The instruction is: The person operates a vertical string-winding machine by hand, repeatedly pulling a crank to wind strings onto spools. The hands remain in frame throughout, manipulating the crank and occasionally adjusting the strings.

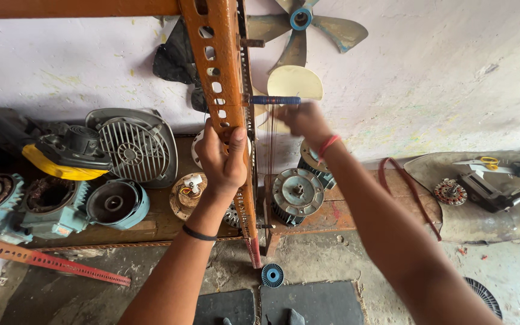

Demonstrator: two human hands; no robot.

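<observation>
My left hand (222,157) grips an upright orange perforated metal post (219,72) that runs from the top of the view down to the floor. A blue-wrapped horizontal bar (274,100) sticks out of the post to the right. My right hand (304,122), blurred with motion and with a red thread on the wrist, is at the end of that bar. Thin copper-coloured wire strands (269,156) hang down from the bar toward a blue spool (272,275) on the floor. Whether the right hand holds the bar or the wire is unclear.
A low wooden bench (332,213) holds a grey motor body (297,194), a fan grille housing (133,144), light-blue motor casings (112,204) and a yellow-banded part (61,165). A metal fan blade (308,27) hangs on the wall. Tools lie on a slab (489,186) at right.
</observation>
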